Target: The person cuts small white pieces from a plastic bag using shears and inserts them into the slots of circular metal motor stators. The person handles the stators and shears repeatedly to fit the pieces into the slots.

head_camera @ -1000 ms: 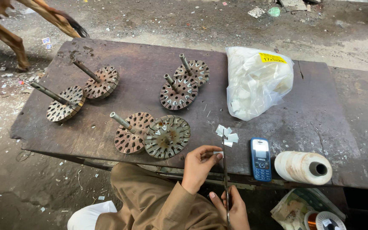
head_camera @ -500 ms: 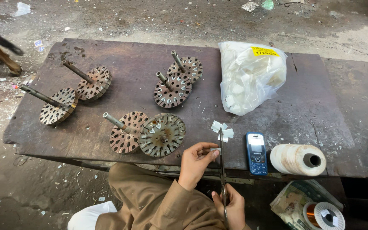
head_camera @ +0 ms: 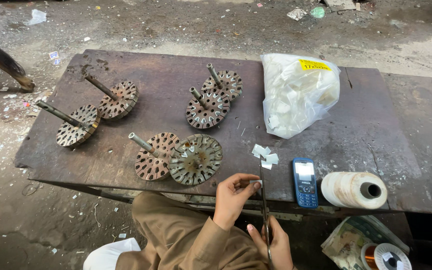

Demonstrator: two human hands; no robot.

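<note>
— While your left hand (head_camera: 233, 192) pinches a small white paper strip (head_camera: 254, 182) at the table's (head_camera: 326, 145) near edge, what's your right doing?
— Your right hand (head_camera: 271, 245), lower down, grips scissors (head_camera: 264, 200), blades pointing up beside the strip.

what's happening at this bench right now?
A seated person works at a dark metal table. The right hand holds scissors, blades pointing away; the left hand pinches a small white paper piece against them. More cut pieces lie just ahead. Six slotted rotor cores with shafts sit on the table, alongside a plastic bag, a blue phone and a thread spool.
</note>
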